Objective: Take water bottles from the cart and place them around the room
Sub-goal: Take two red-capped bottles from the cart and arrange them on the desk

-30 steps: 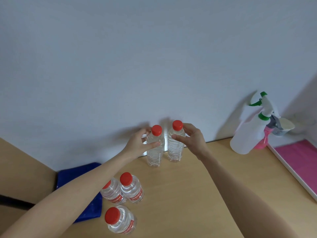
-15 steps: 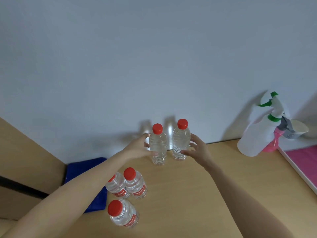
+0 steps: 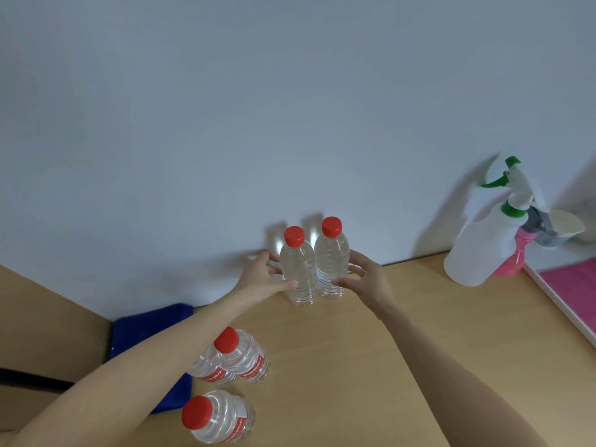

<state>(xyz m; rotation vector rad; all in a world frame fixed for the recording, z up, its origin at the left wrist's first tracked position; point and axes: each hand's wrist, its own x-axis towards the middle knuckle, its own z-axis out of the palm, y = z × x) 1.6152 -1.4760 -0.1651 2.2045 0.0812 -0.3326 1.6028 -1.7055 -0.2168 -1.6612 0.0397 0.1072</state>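
Bottles (image 3: pixel 314 272) stand upright between left hand (image 3: pixel 258 280) and right hand (image 3: pixel 371 282).

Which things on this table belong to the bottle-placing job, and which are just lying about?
Job: two upright water bottles by the wall, left and right; three labelled water bottles nearer.

Lying about: white spray bottle; pink spray bottle; blue cloth.
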